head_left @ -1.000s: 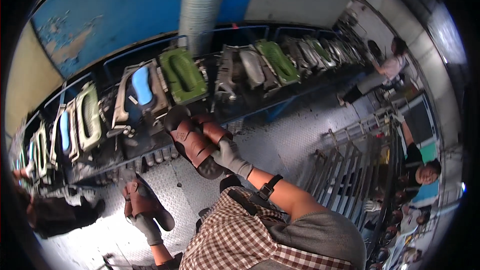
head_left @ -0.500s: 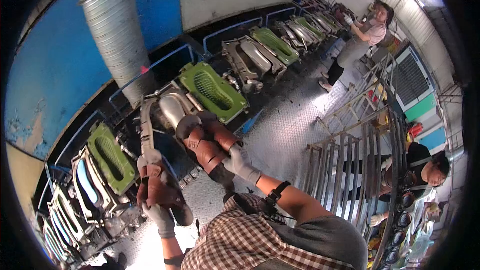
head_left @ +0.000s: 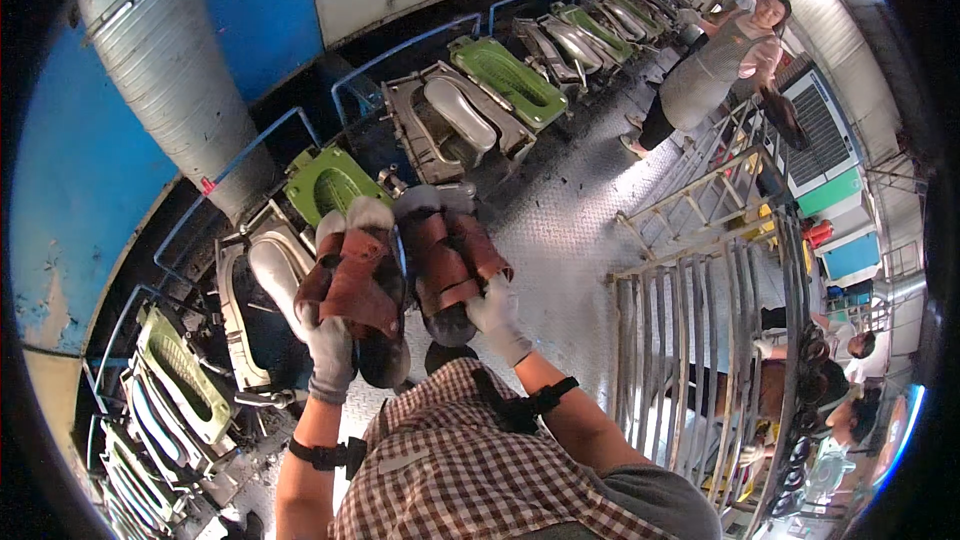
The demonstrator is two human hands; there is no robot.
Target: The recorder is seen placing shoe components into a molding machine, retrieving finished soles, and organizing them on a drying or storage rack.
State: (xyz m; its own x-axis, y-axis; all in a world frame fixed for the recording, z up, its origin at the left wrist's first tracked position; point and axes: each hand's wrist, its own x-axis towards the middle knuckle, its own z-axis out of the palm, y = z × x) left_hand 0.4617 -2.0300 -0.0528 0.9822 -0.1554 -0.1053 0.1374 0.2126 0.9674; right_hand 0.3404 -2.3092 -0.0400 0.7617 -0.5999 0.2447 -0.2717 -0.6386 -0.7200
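Note:
Brown strapped sandals with dark soles are in both of my gloved hands, side by side in front of my checkered apron. My left hand [head_left: 328, 348] is closed on the heel-side of the left sandals [head_left: 350, 285], which look like two pressed together. The right sandals [head_left: 450, 255] also seem to be a pair, gripped along their right edge by my right hand [head_left: 498, 320]; some of its fingers are hidden behind them. Just beyond the left sandals lies a green mould [head_left: 330, 180]. To their left, an opened metal mould carries a smooth silvery foot-shaped form [head_left: 275, 265].
A row of moulds [head_left: 460, 115] on a machine with blue rails [head_left: 400, 50] curves from lower left to far right. A slatted metal rack [head_left: 690, 340] stands on my right. A co-worker in a grey apron [head_left: 700, 80] stands farther off, holding a dark item; other people are at right.
My hands have come closer together, and the left sandals have risen beside the right ones. The sandals have moved away from the silvery form. My view has turned, and the co-worker has turned.

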